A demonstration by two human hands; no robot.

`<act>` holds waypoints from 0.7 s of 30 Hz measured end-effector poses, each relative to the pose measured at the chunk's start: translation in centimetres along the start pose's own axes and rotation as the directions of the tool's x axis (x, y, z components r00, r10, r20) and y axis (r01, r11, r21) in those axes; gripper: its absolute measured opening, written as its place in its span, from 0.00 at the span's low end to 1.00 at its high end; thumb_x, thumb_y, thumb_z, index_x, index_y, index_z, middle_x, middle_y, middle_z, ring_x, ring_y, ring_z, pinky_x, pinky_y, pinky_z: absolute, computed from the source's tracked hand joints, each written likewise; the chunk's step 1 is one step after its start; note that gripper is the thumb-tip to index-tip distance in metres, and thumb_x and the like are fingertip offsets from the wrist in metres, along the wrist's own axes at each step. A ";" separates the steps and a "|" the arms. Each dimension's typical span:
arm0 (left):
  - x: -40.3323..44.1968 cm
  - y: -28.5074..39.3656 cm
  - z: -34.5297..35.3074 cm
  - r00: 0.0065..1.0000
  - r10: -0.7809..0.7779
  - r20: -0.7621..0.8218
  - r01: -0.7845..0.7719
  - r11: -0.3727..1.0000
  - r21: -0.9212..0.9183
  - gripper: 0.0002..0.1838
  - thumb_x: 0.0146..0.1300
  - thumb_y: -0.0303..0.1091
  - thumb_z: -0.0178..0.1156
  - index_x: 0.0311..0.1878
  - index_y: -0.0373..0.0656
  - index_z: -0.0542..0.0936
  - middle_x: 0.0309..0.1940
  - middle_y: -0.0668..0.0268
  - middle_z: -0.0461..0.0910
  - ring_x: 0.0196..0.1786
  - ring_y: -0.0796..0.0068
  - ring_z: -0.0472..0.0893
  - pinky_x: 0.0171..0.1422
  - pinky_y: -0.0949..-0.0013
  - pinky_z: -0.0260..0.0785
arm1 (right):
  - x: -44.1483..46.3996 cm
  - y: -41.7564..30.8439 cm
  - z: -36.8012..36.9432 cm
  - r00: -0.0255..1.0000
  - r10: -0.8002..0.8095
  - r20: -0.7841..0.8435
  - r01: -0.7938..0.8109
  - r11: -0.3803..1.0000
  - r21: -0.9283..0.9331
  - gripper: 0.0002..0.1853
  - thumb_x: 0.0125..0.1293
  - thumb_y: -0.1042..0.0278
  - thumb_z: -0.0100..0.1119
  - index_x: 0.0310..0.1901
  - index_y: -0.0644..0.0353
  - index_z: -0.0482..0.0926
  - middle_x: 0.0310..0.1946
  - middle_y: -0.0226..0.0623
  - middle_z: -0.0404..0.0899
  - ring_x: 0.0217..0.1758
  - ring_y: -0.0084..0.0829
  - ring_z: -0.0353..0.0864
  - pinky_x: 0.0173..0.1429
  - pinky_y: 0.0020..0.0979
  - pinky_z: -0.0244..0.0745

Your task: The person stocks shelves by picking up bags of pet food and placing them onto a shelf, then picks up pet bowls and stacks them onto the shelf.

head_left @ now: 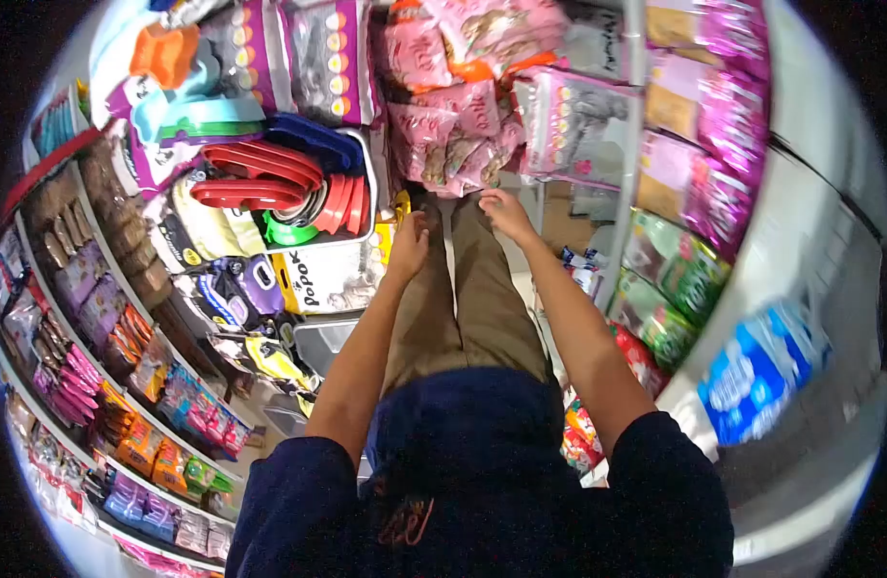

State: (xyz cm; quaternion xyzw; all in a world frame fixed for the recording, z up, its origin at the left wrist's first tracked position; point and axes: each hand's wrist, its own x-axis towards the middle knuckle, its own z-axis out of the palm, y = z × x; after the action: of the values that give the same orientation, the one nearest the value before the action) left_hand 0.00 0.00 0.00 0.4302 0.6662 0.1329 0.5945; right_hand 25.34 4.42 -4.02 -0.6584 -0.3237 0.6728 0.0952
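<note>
- Pink packets (468,125) lie heaped straight ahead of the person, just beyond the hands
- The right hand (506,214) is at the near edge of the heap, fingers bent; I cannot tell whether it grips a packet
- The left hand (411,246) has its fingers curled just beside a small yellow item (402,203); I cannot tell whether it holds it
- Left of the heap, red plastic pieces (265,173) sit in a white-rimmed bin (373,173)
- Right of the heap are purple bags (728,116), then green bags (679,289)
- Farther right lies a blue pack (766,371)
</note>
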 end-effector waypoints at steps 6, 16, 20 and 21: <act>18.0 -14.2 4.6 0.992 -0.110 -0.057 0.119 0.973 0.198 0.27 0.63 0.39 0.52 0.61 0.33 0.66 0.56 0.38 0.73 0.60 0.39 0.73 0.62 0.47 0.65 | 20.0 11.2 5.8 0.992 0.057 -0.110 -0.055 0.998 0.023 0.26 0.63 0.54 0.63 0.58 0.62 0.76 0.52 0.45 0.81 0.56 0.37 0.80 0.60 0.34 0.72; 32.0 -29.2 8.3 0.924 -0.026 -0.382 0.104 0.977 0.186 0.21 0.57 0.47 0.61 0.39 0.34 0.82 0.37 0.45 0.83 0.41 0.41 0.82 0.47 0.50 0.74 | 35.5 17.2 11.4 0.992 0.051 -0.117 -0.096 0.904 -0.417 0.32 0.54 0.40 0.68 0.45 0.66 0.81 0.37 0.51 0.84 0.41 0.45 0.83 0.49 0.39 0.75; 32.4 -31.3 7.2 0.952 -0.107 -0.287 0.181 0.952 0.246 0.20 0.57 0.47 0.61 0.40 0.37 0.83 0.38 0.47 0.83 0.41 0.43 0.82 0.47 0.51 0.74 | 35.2 17.2 10.9 0.999 -0.030 -0.034 0.017 0.942 -0.335 0.29 0.57 0.42 0.67 0.39 0.67 0.83 0.29 0.48 0.83 0.32 0.41 0.82 0.43 0.40 0.75; 32.6 -30.2 6.2 0.964 -0.150 -0.217 0.205 0.945 0.256 0.20 0.57 0.47 0.61 0.42 0.37 0.82 0.38 0.47 0.83 0.42 0.44 0.82 0.47 0.51 0.74 | 35.6 16.8 10.7 0.997 -0.067 -0.027 0.057 0.959 -0.278 0.28 0.57 0.42 0.67 0.39 0.66 0.83 0.28 0.47 0.82 0.31 0.39 0.81 0.42 0.40 0.74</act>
State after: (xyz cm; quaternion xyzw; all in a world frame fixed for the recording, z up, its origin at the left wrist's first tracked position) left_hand -4.39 3.81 -44.42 0.4318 0.7693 0.0260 0.4701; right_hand 16.10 7.82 -43.62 -0.6667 -0.4333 0.6057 0.0292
